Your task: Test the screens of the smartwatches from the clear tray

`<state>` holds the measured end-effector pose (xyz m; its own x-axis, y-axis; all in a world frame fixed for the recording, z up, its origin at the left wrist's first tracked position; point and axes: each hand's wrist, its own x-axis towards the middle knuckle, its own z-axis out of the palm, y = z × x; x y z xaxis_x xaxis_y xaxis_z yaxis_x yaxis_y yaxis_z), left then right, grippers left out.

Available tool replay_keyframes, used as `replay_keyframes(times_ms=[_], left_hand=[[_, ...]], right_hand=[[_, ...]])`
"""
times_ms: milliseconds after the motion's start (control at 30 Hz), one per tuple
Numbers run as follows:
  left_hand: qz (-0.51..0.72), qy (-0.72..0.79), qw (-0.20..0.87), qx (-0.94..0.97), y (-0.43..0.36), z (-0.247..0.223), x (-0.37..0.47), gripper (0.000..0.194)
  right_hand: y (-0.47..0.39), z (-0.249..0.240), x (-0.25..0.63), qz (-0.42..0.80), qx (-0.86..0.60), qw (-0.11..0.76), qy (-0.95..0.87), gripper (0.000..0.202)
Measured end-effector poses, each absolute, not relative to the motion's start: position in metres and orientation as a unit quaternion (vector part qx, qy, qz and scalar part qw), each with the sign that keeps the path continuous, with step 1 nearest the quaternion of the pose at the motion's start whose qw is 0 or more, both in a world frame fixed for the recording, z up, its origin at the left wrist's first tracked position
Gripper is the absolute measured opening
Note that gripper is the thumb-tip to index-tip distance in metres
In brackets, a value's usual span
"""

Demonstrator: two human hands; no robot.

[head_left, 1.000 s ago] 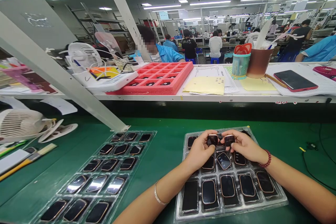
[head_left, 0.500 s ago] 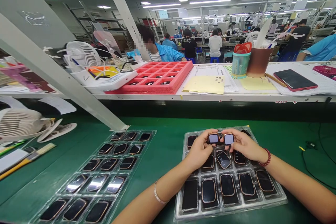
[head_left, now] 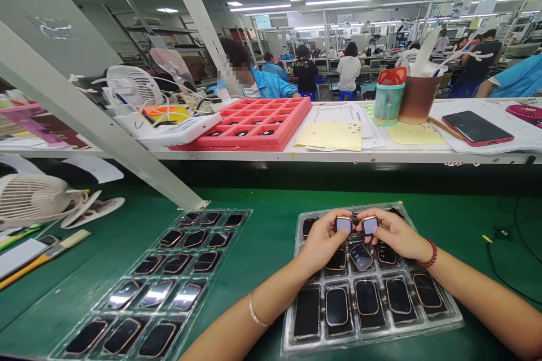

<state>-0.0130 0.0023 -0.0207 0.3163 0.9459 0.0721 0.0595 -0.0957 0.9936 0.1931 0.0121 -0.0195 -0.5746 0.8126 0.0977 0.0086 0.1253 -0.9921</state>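
My left hand [head_left: 325,238] is closed on a small square watch [head_left: 343,224] with a lit pale screen, its thumb over the lower part of the screen. Beside it, my right hand [head_left: 392,231] grips a second watch [head_left: 370,226], also lit pale, by its edges. Both are held above the back of a clear plastic tray [head_left: 353,340] whose pockets hold several dark-screened watches. One watch [head_left: 361,258] just below my hands shows faint text. A silver bangle is on my left wrist and a red bead bracelet on my right.
Another clear tray [head_left: 97,310] of watches lies at the left. Past it are a fan [head_left: 36,200] and a brush [head_left: 74,240]. The shelf [head_left: 262,156] bears a red foam tray [head_left: 271,118], cups and a phone [head_left: 478,127]. Black cables lie at right; people sit beyond.
My left thumb has moved onto the screen of the left watch, which is tilted a little differently. The right watch has shifted very slightly.
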Motion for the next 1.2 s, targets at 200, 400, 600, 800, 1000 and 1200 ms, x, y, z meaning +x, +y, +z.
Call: replay_keyframes(times_ms=[200, 400, 600, 800, 1000, 1200], left_hand=[[0.424, 0.4, 0.546, 0.601, 0.0021, -0.0175, -0.0122, 0.032], [0.422, 0.407, 0.544, 0.601, 0.0018, -0.019, -0.0125, 0.034], [0.425, 0.409, 0.543, 0.598, 0.0015, -0.0191, -0.0125, 0.037], [0.417, 0.421, 0.541, 0.597, 0.0012, -0.0173, -0.0121, 0.04], [0.429, 0.411, 0.543, 0.594, 0.0002, -0.0158, -0.0121, 0.029], [0.432, 0.405, 0.549, 0.59, -0.0001, -0.0148, -0.0118, 0.025]], right_hand=[[0.0128, -0.0219, 0.1935, 0.584, -0.308, 0.34, -0.67, 0.03], [0.0124, -0.0225, 0.1934, 0.587, -0.312, 0.339, -0.666, 0.029], [0.0121, -0.0232, 0.1936, 0.589, -0.318, 0.333, -0.664, 0.03], [0.0118, -0.0226, 0.1934, 0.595, -0.307, 0.333, -0.664, 0.032], [0.0117, -0.0214, 0.1927, 0.595, -0.306, 0.331, -0.666, 0.032], [0.0133, -0.0218, 0.1936, 0.601, -0.31, 0.334, -0.657, 0.025]])
